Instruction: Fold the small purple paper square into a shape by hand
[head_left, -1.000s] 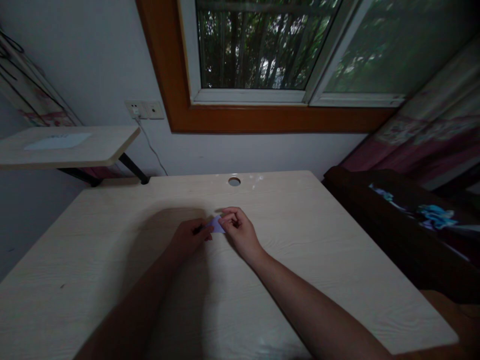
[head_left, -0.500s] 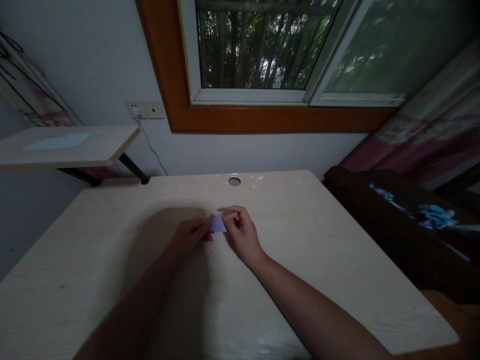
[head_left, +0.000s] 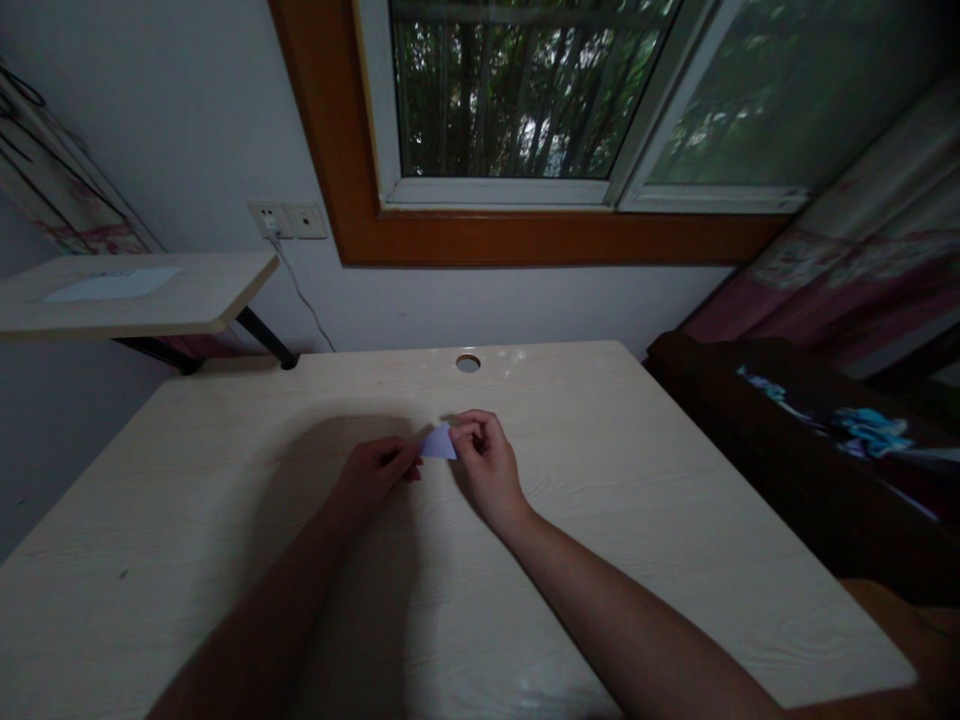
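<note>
A small piece of pale purple paper (head_left: 438, 443), roughly triangular in outline, is stretched between my two hands over the desk. My left hand (head_left: 379, 470) pinches its left corner between thumb and fingers. At the opposite side, my right hand (head_left: 486, 455) grips the right edge with thumb and forefinger, the other fingers curled. Fingertips cover both ends of the paper, and whether it is folded in layers I cannot tell.
The light wood desk (head_left: 600, 500) has a round cable hole (head_left: 468, 364) near its back edge. A raised shelf (head_left: 225, 290) on black legs carries a paper sheet (head_left: 112, 284) at the left. Behind are a wall socket (head_left: 287, 220) and a window (head_left: 525, 100); dark furniture (head_left: 787, 440) stands right.
More of the purple paper shows between my hands now. My right hand has shifted very slightly to the right, and the paper's lower edge sits a little higher.
</note>
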